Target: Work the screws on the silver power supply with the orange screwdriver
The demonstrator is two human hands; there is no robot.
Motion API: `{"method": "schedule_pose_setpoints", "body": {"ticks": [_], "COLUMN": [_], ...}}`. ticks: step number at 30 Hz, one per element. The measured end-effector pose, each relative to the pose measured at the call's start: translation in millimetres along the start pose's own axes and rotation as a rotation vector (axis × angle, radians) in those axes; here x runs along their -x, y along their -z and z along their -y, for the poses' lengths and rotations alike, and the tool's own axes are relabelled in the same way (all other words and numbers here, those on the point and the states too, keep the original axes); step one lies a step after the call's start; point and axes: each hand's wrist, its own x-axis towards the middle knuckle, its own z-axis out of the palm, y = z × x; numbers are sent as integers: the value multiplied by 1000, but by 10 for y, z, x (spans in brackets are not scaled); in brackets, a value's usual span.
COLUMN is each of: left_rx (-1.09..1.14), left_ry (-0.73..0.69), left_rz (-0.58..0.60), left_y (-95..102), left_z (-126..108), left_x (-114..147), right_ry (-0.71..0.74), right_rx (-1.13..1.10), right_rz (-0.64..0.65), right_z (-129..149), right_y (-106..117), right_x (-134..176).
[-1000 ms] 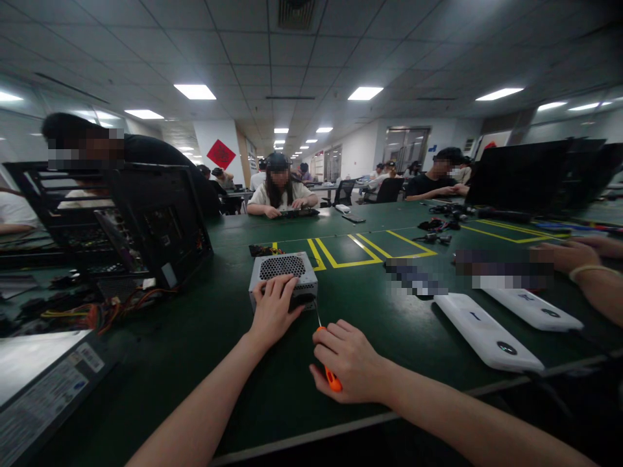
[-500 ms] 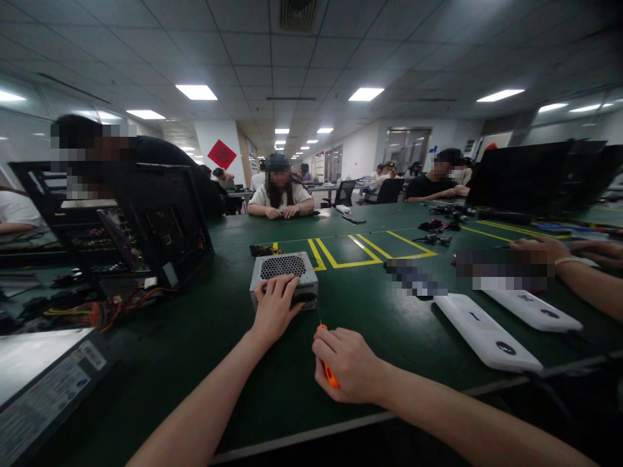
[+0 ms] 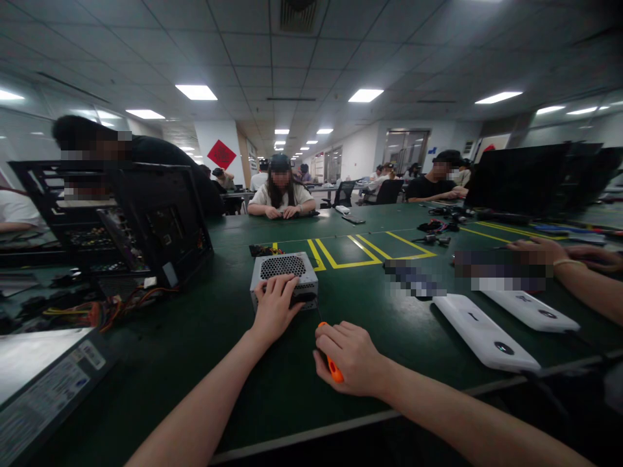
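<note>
A grey computer power supply with a honeycomb grille stands on the green table in front of me. My left hand lies over its near top edge, thumb down the right side, holding it. A small black part shows beside that thumb. Low on the right, my right hand is closed around the orange handle of a screwdriver. Its thin dark shaft points up at the power supply's near right corner; where the tip sits I cannot make out.
An open black computer case stands at the left, with loose coloured cables before it. A metal box with a label is at near left. On the right lie white power banks; another person's hand is beyond. Co-workers sit across the table.
My right hand has shifted very slightly, its fingers turning the orange handle a little. My left hand and the power supply have kept their place.
</note>
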Motion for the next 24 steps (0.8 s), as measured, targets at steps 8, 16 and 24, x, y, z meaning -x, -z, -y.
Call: {"method": "schedule_pose_setpoints", "body": {"ticks": [8,16,24], "left_rx": [5,-25,-44], "left_ry": [12,-27,-22], "left_rz": [-25,2,1], "left_y": [7,4,-21], "left_z": [-11,10,15], "left_x": [-3,10,14], "right_ry": [48,-23,22], "right_rx": [-21,-30,-33], "right_rz": [57,109,138], "right_z": [-29,-2,-32], "right_y": [6,21,9], "right_x": [28,-16,13]}}
